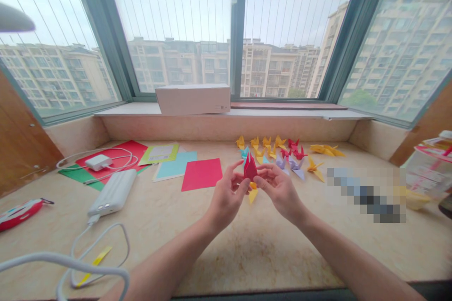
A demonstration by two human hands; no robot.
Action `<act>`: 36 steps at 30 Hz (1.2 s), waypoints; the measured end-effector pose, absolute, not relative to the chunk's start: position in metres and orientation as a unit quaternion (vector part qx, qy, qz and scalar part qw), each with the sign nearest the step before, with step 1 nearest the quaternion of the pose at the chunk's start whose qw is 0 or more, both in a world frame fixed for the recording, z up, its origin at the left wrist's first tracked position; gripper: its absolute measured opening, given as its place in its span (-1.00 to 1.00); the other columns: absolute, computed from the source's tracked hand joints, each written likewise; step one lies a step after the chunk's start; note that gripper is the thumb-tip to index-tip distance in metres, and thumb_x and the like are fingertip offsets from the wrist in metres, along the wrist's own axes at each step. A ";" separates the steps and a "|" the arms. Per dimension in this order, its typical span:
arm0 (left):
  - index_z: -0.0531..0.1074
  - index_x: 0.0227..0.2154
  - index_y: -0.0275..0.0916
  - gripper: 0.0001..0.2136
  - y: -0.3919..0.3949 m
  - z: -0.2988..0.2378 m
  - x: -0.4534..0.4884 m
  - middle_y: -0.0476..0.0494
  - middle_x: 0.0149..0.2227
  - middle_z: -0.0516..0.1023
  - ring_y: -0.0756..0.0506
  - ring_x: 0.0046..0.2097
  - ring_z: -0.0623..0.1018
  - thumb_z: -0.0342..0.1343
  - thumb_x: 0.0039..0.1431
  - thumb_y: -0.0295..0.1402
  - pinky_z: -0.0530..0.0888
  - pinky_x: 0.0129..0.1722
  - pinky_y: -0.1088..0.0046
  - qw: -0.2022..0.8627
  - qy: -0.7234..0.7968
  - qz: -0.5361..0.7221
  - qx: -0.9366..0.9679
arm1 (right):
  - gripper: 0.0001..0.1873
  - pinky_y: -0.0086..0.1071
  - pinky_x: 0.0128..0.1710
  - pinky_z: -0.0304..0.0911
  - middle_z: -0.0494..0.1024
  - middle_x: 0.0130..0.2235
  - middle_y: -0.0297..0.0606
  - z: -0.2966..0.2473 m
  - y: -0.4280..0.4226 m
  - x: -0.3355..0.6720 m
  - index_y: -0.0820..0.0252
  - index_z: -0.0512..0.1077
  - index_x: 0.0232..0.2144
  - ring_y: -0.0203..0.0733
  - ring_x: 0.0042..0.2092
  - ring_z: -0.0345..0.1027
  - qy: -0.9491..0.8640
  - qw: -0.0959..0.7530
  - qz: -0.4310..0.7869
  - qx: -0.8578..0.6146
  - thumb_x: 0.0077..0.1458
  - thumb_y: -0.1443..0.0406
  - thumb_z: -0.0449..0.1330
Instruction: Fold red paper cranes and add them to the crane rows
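Note:
Between my two hands, above the stone counter, is a small red folded paper piece with narrow points sticking up. My left hand pinches its left side with thumb and fingers. On the other side, my right hand grips the lower right edge the same way. Just below and behind it lies a yellow folded paper piece, partly covered. Beyond my hands stand several folded paper cranes: yellow ones, red ones and pale purple ones. A flat red paper square lies left of my left hand.
Left are more coloured sheets, a white charger, a white power bank and looping cables. A white box sits on the windowsill. At the right edge stands a clear plastic container; a blurred patch lies beside it.

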State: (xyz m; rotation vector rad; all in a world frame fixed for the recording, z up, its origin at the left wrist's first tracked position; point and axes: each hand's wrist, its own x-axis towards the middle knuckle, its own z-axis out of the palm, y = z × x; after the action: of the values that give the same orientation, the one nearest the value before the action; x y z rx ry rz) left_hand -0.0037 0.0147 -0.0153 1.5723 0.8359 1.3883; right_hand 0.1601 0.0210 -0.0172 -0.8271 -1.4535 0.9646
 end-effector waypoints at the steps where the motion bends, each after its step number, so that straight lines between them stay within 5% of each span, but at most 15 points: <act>1: 0.25 0.14 -0.23 -0.54 0.015 -0.015 -0.004 -0.14 -0.28 0.57 -0.04 -0.35 0.57 0.17 0.21 -0.26 0.52 -0.29 0.41 0.429 0.335 0.557 0.627 | -0.64 -0.27 -0.20 0.35 0.59 -0.25 -0.24 -0.017 0.021 0.160 0.10 0.39 -0.14 -0.17 -0.26 0.46 -0.619 0.571 0.409 -0.351 0.07 0.11 0.33; 11: 0.33 0.01 -0.22 -0.64 0.017 -0.015 -0.004 -0.15 -0.25 0.55 -0.06 -0.32 0.57 0.16 0.21 -0.19 0.51 -0.38 0.45 0.440 0.333 0.554 0.623 | -0.72 -0.25 -0.18 0.37 0.60 -0.24 -0.24 -0.016 0.018 0.158 0.10 0.42 -0.16 -0.15 -0.23 0.50 -0.627 0.579 0.390 -0.345 0.15 0.10 0.25; 16: 0.34 -0.03 -0.20 -0.66 0.021 -0.019 -0.004 -0.16 -0.20 0.53 -0.08 -0.24 0.55 0.20 0.18 -0.23 0.52 -0.35 0.45 0.402 0.346 0.578 0.620 | -0.50 -0.25 -0.19 0.35 0.59 -0.28 -0.31 -0.018 0.019 0.157 0.04 0.28 0.04 -0.15 -0.26 0.50 -0.615 0.589 0.397 -0.344 0.09 0.16 0.32; 23: 0.40 -0.28 -0.27 -0.82 0.019 -0.015 -0.006 -0.13 -0.33 0.57 -0.07 -0.30 0.57 0.22 0.15 -0.28 0.52 -0.26 0.39 0.398 0.378 0.570 0.611 | -0.77 -0.22 -0.17 0.32 0.63 -0.24 -0.19 -0.016 0.016 0.157 0.14 0.53 -0.22 -0.11 -0.23 0.47 -0.644 0.561 0.368 -0.368 0.10 0.16 0.30; 36: 0.52 -0.22 -0.34 -0.78 0.018 -0.016 -0.006 -0.23 -0.24 0.62 -0.14 -0.18 0.59 0.25 0.13 -0.30 0.52 -0.15 0.35 0.434 0.358 0.536 0.629 | -0.81 -0.24 -0.22 0.25 0.66 -0.29 -0.21 -0.013 0.015 0.160 0.18 0.59 -0.29 -0.13 -0.29 0.41 -0.664 0.545 0.287 -0.424 0.10 0.23 0.23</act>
State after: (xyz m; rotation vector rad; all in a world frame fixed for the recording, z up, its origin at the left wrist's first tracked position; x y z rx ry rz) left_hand -0.0058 0.0180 -0.0156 1.5674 0.8917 1.3355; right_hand 0.1602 0.0147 -0.0132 -1.0058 -1.5744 0.6802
